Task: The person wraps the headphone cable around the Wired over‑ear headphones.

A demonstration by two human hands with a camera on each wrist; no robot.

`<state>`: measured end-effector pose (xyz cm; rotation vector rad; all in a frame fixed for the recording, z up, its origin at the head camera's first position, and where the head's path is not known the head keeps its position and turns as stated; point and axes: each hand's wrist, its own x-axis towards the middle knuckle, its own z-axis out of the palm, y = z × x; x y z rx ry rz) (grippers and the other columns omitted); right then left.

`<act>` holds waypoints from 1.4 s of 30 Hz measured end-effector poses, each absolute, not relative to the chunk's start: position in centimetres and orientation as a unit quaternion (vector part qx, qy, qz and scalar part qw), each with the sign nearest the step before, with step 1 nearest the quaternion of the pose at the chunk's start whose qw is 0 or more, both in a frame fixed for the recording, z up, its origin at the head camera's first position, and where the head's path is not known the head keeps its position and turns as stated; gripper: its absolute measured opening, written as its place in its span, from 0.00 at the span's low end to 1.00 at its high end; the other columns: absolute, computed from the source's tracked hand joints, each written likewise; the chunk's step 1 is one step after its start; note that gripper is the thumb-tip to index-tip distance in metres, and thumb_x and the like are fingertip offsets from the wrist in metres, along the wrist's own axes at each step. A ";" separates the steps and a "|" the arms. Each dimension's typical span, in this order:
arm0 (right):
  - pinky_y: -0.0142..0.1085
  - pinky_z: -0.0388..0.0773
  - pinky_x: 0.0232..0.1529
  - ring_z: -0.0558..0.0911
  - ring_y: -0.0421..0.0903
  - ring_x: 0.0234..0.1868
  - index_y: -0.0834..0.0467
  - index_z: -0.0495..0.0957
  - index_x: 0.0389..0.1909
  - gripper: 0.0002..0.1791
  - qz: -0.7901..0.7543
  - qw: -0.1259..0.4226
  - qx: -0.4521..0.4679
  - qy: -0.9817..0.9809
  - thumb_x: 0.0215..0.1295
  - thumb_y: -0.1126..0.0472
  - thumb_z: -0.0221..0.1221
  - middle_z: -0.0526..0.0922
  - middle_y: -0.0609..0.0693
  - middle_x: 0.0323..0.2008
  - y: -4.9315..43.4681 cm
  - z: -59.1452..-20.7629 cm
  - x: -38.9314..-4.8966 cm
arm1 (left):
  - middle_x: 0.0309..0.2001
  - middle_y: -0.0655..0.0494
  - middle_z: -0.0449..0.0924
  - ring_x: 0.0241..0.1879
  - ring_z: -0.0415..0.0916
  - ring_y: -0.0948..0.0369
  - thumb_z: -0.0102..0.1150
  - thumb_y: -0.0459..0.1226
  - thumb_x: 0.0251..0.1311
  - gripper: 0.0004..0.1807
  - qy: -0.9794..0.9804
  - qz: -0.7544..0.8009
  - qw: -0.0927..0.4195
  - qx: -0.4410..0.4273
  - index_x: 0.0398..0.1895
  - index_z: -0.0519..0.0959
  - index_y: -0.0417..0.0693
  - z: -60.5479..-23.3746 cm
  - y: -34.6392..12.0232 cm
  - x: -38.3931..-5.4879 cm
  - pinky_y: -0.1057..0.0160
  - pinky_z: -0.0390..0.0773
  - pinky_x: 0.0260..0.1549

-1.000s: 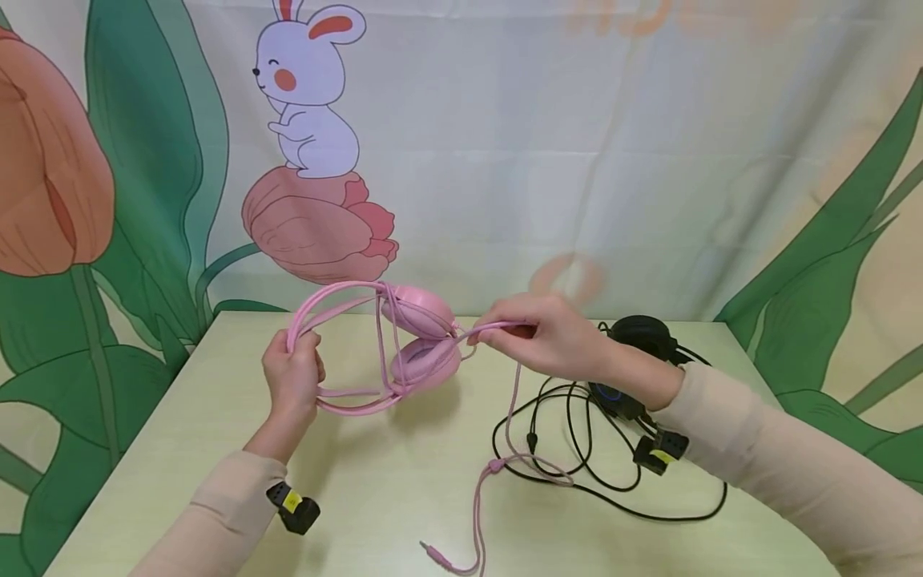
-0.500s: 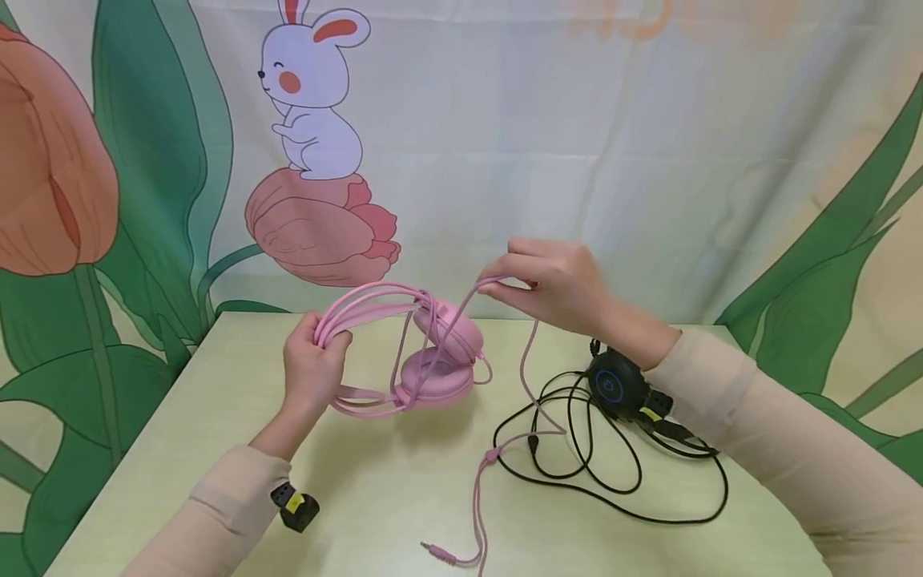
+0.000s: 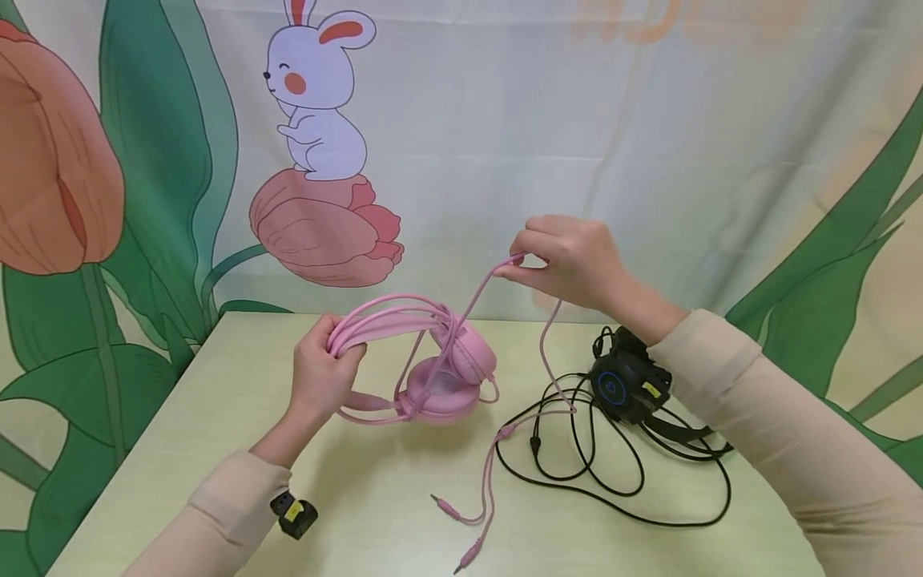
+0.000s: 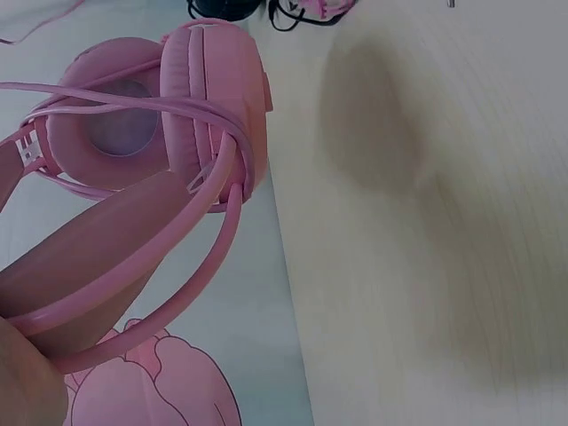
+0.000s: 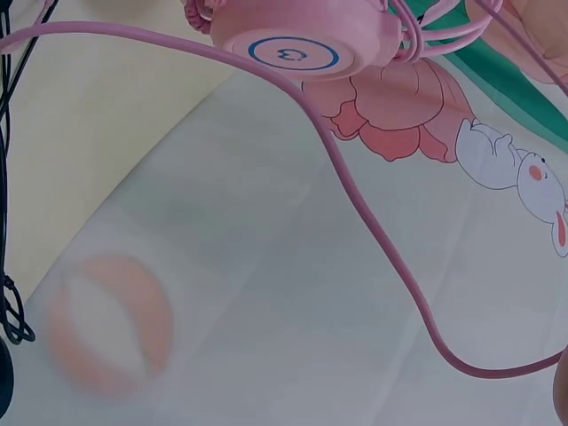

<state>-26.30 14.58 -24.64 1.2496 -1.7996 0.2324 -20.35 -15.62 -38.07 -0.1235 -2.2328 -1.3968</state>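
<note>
My left hand (image 3: 324, 369) grips the headband of pink headphones (image 3: 447, 389), holding them tilted above the table. Their two ear cups hang to the right of that hand, and turns of pink cable cross around the cups and band. In the left wrist view the ear cups (image 4: 235, 98) show close up. Higher and to the right, my right hand (image 3: 570, 256) pinches the pink cable (image 3: 481, 288) between thumb and fingers. From there the cable drops to a splitter (image 3: 507, 431) and two plugs (image 3: 449, 508) low in the middle.
A black headset (image 3: 623, 385) lies on the table (image 3: 238, 401) at the right, partly hidden by my right forearm. Its black cable (image 3: 642, 473) spreads in loops, with the pink cable over it. Behind the table hangs a printed cloth (image 3: 461, 144).
My right hand has risen and moved slightly right, drawing a length of pink cable up from the headphones. The left hand and headphones have shifted right. The plugs have also moved.
</note>
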 end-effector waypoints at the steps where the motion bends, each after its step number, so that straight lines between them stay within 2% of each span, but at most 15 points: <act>1: 0.30 0.64 0.14 0.72 0.39 0.16 0.53 0.78 0.20 0.12 0.092 0.453 0.504 -0.729 0.45 0.51 0.69 0.75 0.44 0.16 14.6 -24.6 -26.4 | 0.18 0.54 0.64 0.17 0.59 0.64 0.54 0.28 0.50 0.05 -0.820 -0.514 0.247 -0.049 0.31 0.73 0.42 -38.0 -15.6 -20.3 0.70 0.59 0.14; 5: 0.30 0.63 0.15 0.72 0.39 0.16 0.53 0.79 0.22 0.11 0.090 0.451 0.501 -0.733 0.46 0.52 0.68 0.76 0.44 0.17 14.8 -24.5 -26.7 | 0.18 0.55 0.63 0.17 0.58 0.65 0.53 0.26 0.50 0.05 -0.814 -0.528 0.231 -0.069 0.31 0.72 0.42 -37.7 -15.6 -19.9 0.70 0.59 0.15; 15: 0.31 0.62 0.13 0.72 0.41 0.18 0.54 0.77 0.25 0.12 0.075 0.455 0.486 -0.742 0.47 0.53 0.68 0.77 0.45 0.19 15.6 -25.2 -27.5 | 0.18 0.59 0.62 0.18 0.57 0.69 0.49 0.23 0.49 0.03 -0.792 -0.554 0.205 -0.151 0.28 0.69 0.33 -35.5 -14.5 -17.4 0.71 0.59 0.17; 24: 0.32 0.62 0.14 0.72 0.42 0.19 0.55 0.73 0.27 0.13 0.065 0.442 0.461 -0.767 0.50 0.53 0.67 0.77 0.45 0.21 16.4 -26.0 -28.0 | 0.19 0.58 0.63 0.18 0.58 0.68 0.48 0.21 0.50 0.04 -0.784 -0.570 0.191 -0.158 0.29 0.69 0.33 -35.9 -14.4 -17.3 0.70 0.61 0.16; 27: 0.32 0.61 0.14 0.72 0.42 0.19 0.54 0.74 0.27 0.12 0.066 0.440 0.458 -0.770 0.50 0.53 0.66 0.77 0.45 0.21 16.4 -26.2 -28.1 | 0.18 0.58 0.64 0.18 0.59 0.68 0.48 0.20 0.50 0.06 -0.774 -0.581 0.183 -0.172 0.29 0.69 0.37 -37.0 -14.7 -18.0 0.69 0.61 0.15; 32: 0.32 0.62 0.14 0.71 0.42 0.19 0.54 0.74 0.27 0.11 0.073 0.432 0.458 -0.774 0.51 0.53 0.65 0.77 0.45 0.22 16.4 -26.4 -28.3 | 0.15 0.60 0.63 0.14 0.58 0.68 0.46 0.20 0.48 0.11 -0.737 -0.626 0.144 -0.210 0.27 0.67 0.45 -38.5 -15.0 -18.7 0.68 0.58 0.11; 37: 0.31 0.59 0.14 0.67 0.40 0.17 0.55 0.74 0.26 0.11 0.086 0.407 0.455 -0.788 0.52 0.54 0.65 0.76 0.45 0.21 16.4 -26.8 -28.5 | 0.12 0.61 0.59 0.12 0.55 0.67 0.40 0.19 0.45 0.11 -0.691 -0.667 0.091 -0.264 0.26 0.64 0.42 -38.2 -14.3 -18.2 0.65 0.54 0.08; 42: 0.31 0.59 0.16 0.65 0.38 0.16 0.54 0.74 0.25 0.10 0.113 0.357 0.449 -0.811 0.55 0.53 0.62 0.76 0.44 0.21 16.6 -27.8 -28.7 | 0.11 0.58 0.56 0.11 0.50 0.61 0.38 0.21 0.46 0.12 -0.640 -0.708 0.036 -0.295 0.26 0.64 0.46 -37.5 -13.4 -17.6 0.64 0.50 0.08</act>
